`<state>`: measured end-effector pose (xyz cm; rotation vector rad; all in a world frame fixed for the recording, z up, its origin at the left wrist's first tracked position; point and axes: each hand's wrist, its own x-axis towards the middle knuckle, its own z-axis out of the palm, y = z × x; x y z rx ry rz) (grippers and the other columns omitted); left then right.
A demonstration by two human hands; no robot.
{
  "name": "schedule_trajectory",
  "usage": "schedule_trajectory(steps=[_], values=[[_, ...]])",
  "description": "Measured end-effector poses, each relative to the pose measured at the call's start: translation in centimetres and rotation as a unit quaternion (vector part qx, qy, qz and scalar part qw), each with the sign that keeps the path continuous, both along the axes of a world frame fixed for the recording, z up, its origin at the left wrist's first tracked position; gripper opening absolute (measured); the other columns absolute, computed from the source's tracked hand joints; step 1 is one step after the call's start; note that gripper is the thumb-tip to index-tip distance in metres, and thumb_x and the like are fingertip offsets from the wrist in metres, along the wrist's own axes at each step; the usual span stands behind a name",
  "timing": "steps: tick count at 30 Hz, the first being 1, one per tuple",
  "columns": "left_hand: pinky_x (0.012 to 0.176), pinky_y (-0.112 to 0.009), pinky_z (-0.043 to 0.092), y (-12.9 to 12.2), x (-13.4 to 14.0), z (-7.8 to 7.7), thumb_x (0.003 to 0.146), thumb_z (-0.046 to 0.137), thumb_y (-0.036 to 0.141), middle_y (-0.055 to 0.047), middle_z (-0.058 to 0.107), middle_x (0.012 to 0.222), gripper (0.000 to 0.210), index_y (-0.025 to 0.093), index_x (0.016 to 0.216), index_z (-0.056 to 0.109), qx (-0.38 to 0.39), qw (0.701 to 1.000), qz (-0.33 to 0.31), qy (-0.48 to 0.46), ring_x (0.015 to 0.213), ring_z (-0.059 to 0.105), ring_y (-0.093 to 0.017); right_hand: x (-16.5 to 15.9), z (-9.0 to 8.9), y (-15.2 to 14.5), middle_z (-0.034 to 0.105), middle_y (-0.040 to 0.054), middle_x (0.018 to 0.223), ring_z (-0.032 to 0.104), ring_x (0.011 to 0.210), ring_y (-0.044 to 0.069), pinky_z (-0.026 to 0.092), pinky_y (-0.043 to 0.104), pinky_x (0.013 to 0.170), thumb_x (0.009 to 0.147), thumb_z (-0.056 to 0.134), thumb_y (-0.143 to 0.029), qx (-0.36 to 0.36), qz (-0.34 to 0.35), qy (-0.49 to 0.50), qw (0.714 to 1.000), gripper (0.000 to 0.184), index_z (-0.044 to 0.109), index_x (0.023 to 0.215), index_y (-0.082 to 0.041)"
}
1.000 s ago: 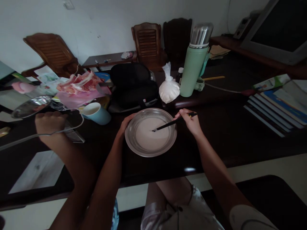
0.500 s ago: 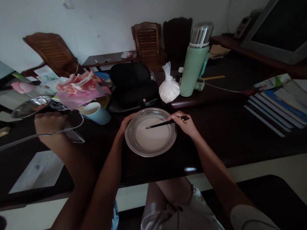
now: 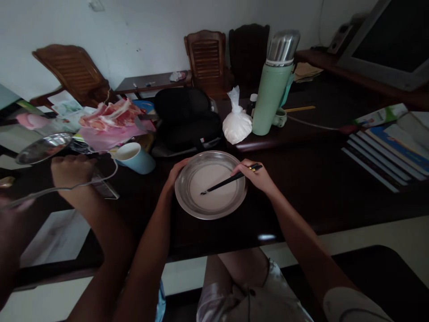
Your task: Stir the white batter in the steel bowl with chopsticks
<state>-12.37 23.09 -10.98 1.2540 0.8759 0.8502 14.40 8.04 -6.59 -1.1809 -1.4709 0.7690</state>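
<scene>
So the shallow round silver metal bowl (image 3: 182, 193) sits by the near edge of the dark brown wooden tabletop (image 3: 308, 197), right between the two hands, with a pale milky liquid (image 3: 214, 200) in it.

Right hand (image 3: 256, 173) is pinched around the slim black chopsticks with gold bands (image 3: 221, 184), just off the bowl's right rim. Looks like a pair held together, but hard to be sure. Their long axis slants from that hand down-left toward the near edge, tips over the left half of the liquid. Can't tell how deep they dip, if at all. Left hand (image 3: 176, 171) cups the bowl's outer left side; its fingers are mostly hidden, so no idea how tight. It's the nearer hand to those tips, funnily enough.

Around it: a pale blue cup (image 3: 142, 162) just left of the left hand, and past the far rim an open black fabric case (image 3: 187, 132), a tied clear plastic bag of white stuff (image 3: 237, 128) and a tall green flask with a silver cap (image 3: 270, 96).

Tightest side is the left imo: another person's hand (image 3: 72, 172) is over the tabletop there, their forearm right beside the left arm, plus a thin grey cable (image 3: 53, 190) crossing that wrist.
</scene>
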Motion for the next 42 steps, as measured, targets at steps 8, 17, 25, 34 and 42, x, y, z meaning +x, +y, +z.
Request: schedule_trajectory(steps=[8, 17, 25, 34, 42], values=[[0.104, -0.039, 0.041, 0.0, 0.0, 0.2, 0.068, 0.065, 0.045, -0.009, 0.07, 0.105, 0.046, 0.013, 0.099, 0.073, -0.006, 1.0, -0.007, 0.0, 0.115, 0.057, -0.031, 1.3, -0.3, 0.3, 0.074, 0.0032, 0.078, 0.068, 0.081, 0.019, 0.051, 0.033, 0.081, 0.089, 0.055, -0.051, 0.033, -0.104, 0.004, 0.994, 0.036, 0.073, 0.076, -0.023], [0.102, -0.04, 0.043, 0.0, 0.0, -0.1, 0.068, 0.064, 0.047, -0.009, 0.07, 0.106, 0.046, 0.014, 0.1, 0.072, -0.006, 1.0, -0.012, -0.006, 0.115, 0.057, -0.032, 0.8, 0.3, 0.0, 0.072, 0.0029, 0.066, 0.07, 0.069, 0.019, 0.054, 0.032, 0.07, 0.086, 0.056, -0.058, -0.033, -0.025, 0.066, 0.997, 0.043, 0.071, 0.071, -0.021], [0.101, -0.04, 0.044, -0.1, 0.1, 0.0, 0.068, 0.065, 0.048, -0.01, 0.07, 0.105, 0.045, 0.015, 0.097, 0.072, -0.01, 1.0, -0.017, -0.008, 0.117, 0.056, -0.033, 0.4, -0.3, 0.2, 0.075, 0.0038, 0.085, 0.068, 0.086, 0.02, 0.051, 0.034, 0.083, 0.09, 0.053, -0.052, 0.016, -0.039, -0.017, 0.999, 0.037, 0.075, 0.08, -0.023], [0.102, -0.038, 0.042, 0.1, 0.0, 0.2, 0.067, 0.063, 0.047, -0.009, 0.07, 0.105, 0.046, 0.014, 0.098, 0.072, -0.004, 1.0, -0.019, 0.005, 0.113, 0.057, -0.031, 1.6, 0.4, 0.0, 0.07, 0.0026, 0.059, 0.069, 0.061, 0.019, 0.055, 0.032, 0.067, 0.084, 0.056, -0.061, -0.031, -0.079, 0.088, 0.992, 0.046, 0.07, 0.068, -0.021], [0.101, -0.039, 0.044, -0.1, 0.0, 0.0, 0.07, 0.062, 0.047, -0.009, 0.07, 0.104, 0.047, 0.014, 0.102, 0.071, 0.0, 1.0, -0.007, 0.003, 0.117, 0.056, -0.031, 0.0, 0.1, 0.0, 0.075, 0.0038, 0.082, 0.069, 0.083, 0.018, 0.052, 0.031, 0.08, 0.089, 0.053, -0.055, 0.001, 0.006, -0.007, 1.0, 0.041, 0.074, 0.076, -0.022]])
